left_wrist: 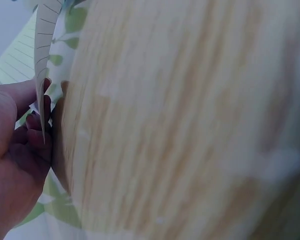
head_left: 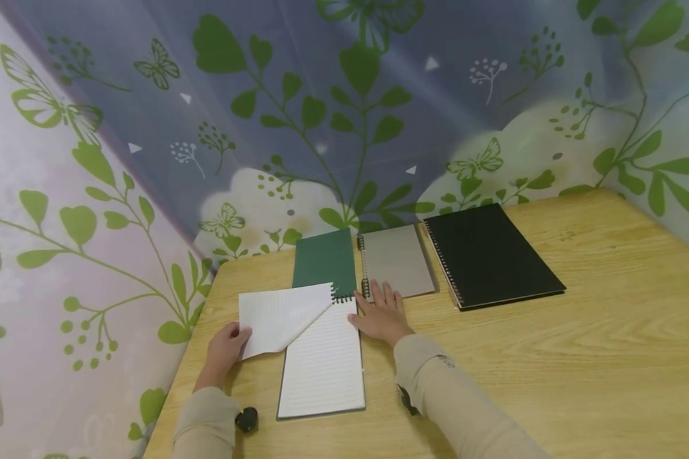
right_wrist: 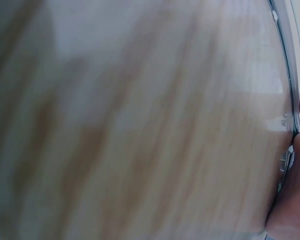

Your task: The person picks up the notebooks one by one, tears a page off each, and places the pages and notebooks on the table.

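Note:
A spiral notebook lies unfolded lengthwise, its green cover [head_left: 324, 258] flipped back beyond the black coil [head_left: 343, 298] and a lined page [head_left: 324, 379] facing up on the near side. My left hand [head_left: 225, 349] pinches the outer part of a lifted sheet [head_left: 281, 313], which slants left with a curled fold. In the left wrist view, the sheet [left_wrist: 42, 60] passes between thumb and fingers. My right hand [head_left: 383, 319] has its fingers spread beside the coil, thumb at the page's right edge. The right wrist view catches only part of that hand [right_wrist: 294, 185] at its border.
A grey spiral notebook [head_left: 398, 261] lies just beyond the right fingertips. Farther right is a larger black spiral notebook [head_left: 494, 258]. All lie on a wooden table [head_left: 580, 376], with a leaf-patterned curtain [head_left: 298, 76] behind and at the left.

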Demonstrator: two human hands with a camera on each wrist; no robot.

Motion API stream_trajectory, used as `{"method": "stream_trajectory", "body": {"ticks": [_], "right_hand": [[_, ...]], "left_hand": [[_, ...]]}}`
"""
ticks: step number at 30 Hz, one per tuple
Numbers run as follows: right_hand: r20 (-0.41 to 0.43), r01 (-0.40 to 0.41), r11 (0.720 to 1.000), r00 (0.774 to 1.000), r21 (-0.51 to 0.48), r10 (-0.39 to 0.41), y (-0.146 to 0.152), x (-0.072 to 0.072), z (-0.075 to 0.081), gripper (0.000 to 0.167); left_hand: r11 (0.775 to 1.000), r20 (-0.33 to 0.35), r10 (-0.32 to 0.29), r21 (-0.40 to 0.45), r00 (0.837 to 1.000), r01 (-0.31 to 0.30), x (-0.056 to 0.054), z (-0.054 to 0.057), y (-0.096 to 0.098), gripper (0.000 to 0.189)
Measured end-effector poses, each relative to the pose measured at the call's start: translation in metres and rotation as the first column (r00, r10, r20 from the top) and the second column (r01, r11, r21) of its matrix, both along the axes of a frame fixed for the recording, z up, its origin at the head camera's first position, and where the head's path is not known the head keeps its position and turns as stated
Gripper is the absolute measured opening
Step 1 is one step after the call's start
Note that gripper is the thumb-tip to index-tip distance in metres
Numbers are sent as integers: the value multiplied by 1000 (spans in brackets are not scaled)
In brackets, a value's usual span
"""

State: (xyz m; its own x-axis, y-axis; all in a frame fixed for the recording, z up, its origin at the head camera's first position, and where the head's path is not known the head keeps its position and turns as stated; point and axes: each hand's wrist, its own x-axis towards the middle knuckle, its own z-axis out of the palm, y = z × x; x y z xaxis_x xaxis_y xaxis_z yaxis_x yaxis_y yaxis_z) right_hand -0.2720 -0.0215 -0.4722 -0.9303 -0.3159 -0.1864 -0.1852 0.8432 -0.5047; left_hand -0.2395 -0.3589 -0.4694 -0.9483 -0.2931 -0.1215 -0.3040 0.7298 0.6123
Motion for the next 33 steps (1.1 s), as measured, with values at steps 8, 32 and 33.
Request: {"method": "stream_trajectory", "body": {"ticks": [8, 32, 33], "right_hand": [[-4, -5, 1000, 1000, 6, 5, 1, 3, 5, 62], [-22, -10, 1000, 1000, 9, 10, 1, 4, 5, 60], [-24, -9, 1000, 1000, 10, 9, 1, 4, 4, 60]], "left_hand": [[999, -50, 24, 25, 998, -23, 4, 2, -4, 26], [994, -7, 58, -97, 998, -58, 17, 10, -28, 33], [992, 3, 62, -107, 998, -61, 16, 9, -28, 33]]}}
